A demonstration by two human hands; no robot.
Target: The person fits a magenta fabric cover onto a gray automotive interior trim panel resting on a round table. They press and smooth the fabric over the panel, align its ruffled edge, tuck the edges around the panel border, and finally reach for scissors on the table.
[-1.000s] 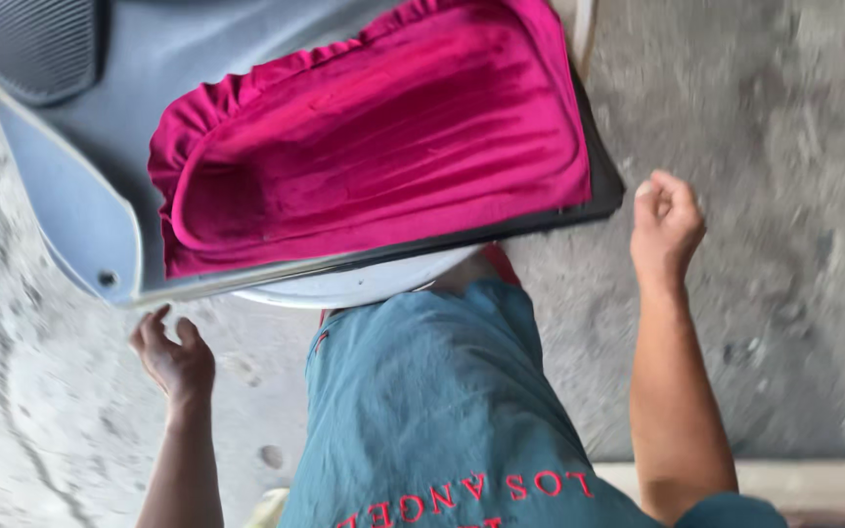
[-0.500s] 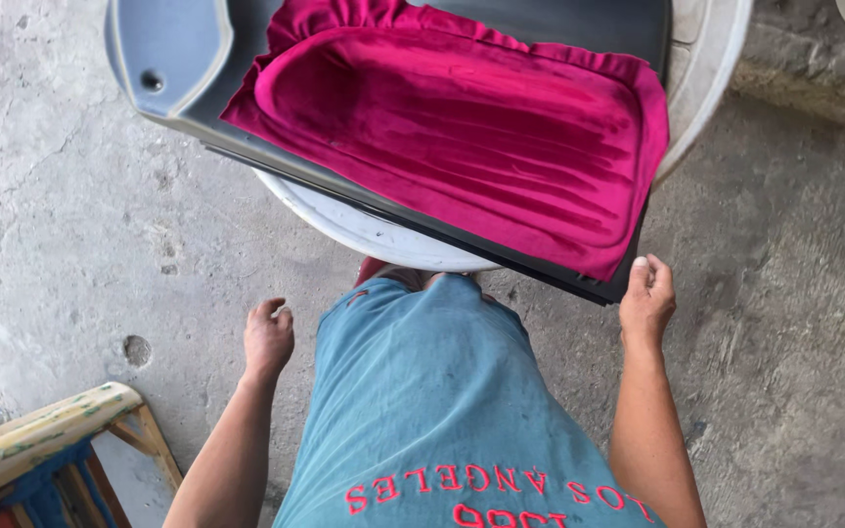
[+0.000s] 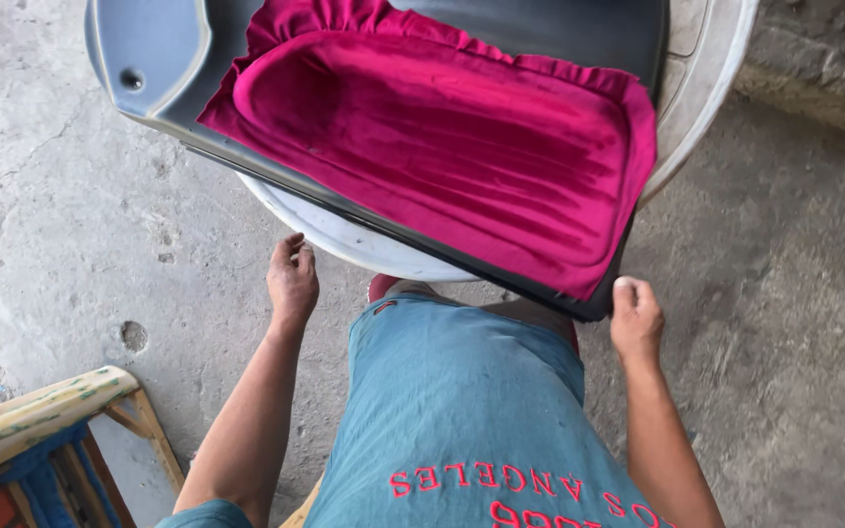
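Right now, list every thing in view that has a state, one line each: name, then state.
Grey panel: lying flat across the white round table, its near corner overhanging.
Magenta velvet lining: draped into the panel's hollow, edges ruffled.
White round table: upright, mostly covered by the panel.
Left hand: loosely curled, beside the table's edge, holding nothing.
Right hand: touching the panel's near corner.
Wooden stool: standing on the concrete floor, paint-smeared.
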